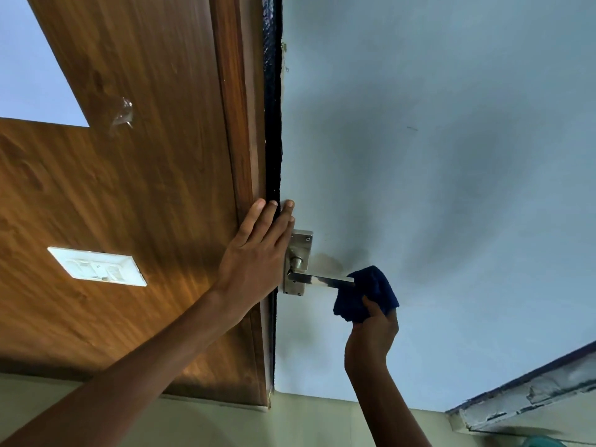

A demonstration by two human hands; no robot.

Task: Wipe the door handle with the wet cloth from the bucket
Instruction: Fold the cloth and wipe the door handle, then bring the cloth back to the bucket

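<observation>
A steel lever door handle (317,280) sticks out to the right from its metal plate (298,253) on the pale blue door (435,156). My right hand (374,337) grips a dark blue cloth (367,293), which is wrapped over the free end of the lever. My left hand (258,253) lies flat with fingers spread against the door edge and wooden frame, just left of the plate, holding nothing. The bucket is out of sight.
A brown wooden frame panel (145,188) fills the left side, with a white switch plate (96,266) on it. The dark door edge (272,124) runs down the middle. A worn ledge (532,401) lies at lower right, a greenish object (541,442) below it.
</observation>
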